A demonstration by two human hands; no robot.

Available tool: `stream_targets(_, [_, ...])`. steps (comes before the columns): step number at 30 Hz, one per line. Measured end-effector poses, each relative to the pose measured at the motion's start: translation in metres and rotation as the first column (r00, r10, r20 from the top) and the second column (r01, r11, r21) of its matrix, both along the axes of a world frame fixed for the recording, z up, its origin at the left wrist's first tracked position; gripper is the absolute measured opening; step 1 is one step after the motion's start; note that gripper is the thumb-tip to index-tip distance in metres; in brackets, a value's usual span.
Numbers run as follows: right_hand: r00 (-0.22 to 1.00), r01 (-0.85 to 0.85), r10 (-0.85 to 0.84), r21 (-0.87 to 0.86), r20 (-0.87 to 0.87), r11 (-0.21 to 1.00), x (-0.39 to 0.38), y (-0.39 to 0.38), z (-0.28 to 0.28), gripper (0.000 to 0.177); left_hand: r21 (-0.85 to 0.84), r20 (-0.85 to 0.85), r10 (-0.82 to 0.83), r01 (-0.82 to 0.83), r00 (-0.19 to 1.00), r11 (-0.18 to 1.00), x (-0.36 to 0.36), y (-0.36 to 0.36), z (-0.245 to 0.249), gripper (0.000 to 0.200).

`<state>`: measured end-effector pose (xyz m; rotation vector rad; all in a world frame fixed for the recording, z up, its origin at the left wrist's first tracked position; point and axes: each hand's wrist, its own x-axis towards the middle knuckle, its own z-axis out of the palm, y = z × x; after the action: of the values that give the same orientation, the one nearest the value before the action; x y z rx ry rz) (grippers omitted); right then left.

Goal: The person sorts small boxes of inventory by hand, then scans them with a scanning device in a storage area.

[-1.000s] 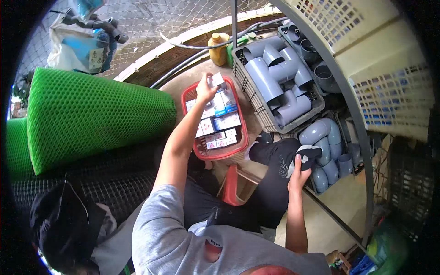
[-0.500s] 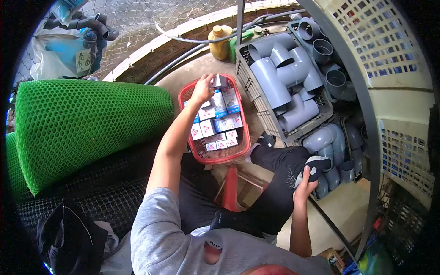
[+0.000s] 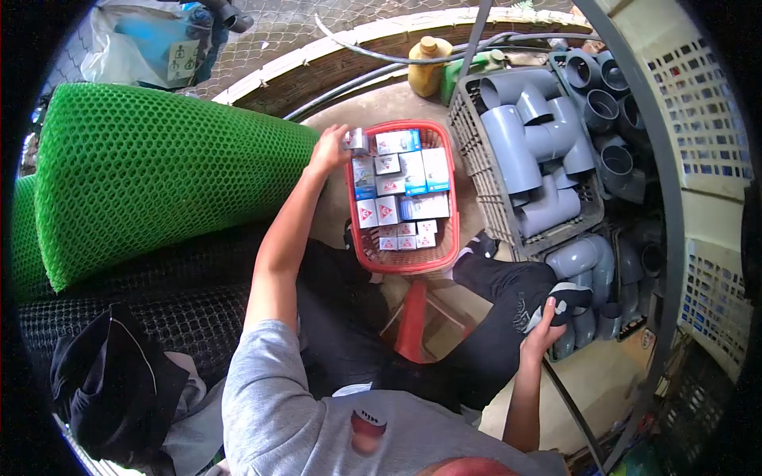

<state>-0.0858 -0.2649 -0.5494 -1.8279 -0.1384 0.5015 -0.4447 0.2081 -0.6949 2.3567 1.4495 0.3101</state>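
My left hand (image 3: 328,151) is closed on a small box (image 3: 357,141) with grey and white sides, over the far-left rim of the red plastic basket (image 3: 359,250). Inside the basket, several white boxes with red triangle marks (image 3: 386,211) lie in rows, along with blue-and-white boxes (image 3: 436,169). By the right knee, my right hand (image 3: 541,332) grips a black-and-white cloth item (image 3: 573,300) whose exact kind I cannot make out.
A roll of green plastic mesh (image 3: 175,174) lies at left, above black mesh (image 3: 198,289). To the right, a grey crate (image 3: 484,186) holds grey pipe fittings (image 3: 512,147). A yellow jug (image 3: 429,63) stands behind the basket. A red stool part (image 3: 414,317) shows between the legs.
The view has shifted, so most things appear farther right. Relative to the basket, my left hand has moved left with the small box, from over the contents to the rim. The right hand keeps its grip.
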Motion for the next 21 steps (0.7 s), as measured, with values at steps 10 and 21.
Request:
stream_targets(10, [0.997, 0.028, -0.028, 0.0, 0.07, 1.0, -0.007, 0.004, 0.0, 0.068, -0.166, 0.028, -0.094, 0.097, 0.995, 0.981, 0.037, -0.001, -0.013, 0.059])
stream_targets(21, [0.995, 0.034, -0.028, -0.061, 0.098, 0.998, -0.009, 0.012, 0.006, 0.071, -0.17, 0.32, 0.053, 0.003, 0.946, 0.985, 0.007, 0.007, -0.056, 0.063])
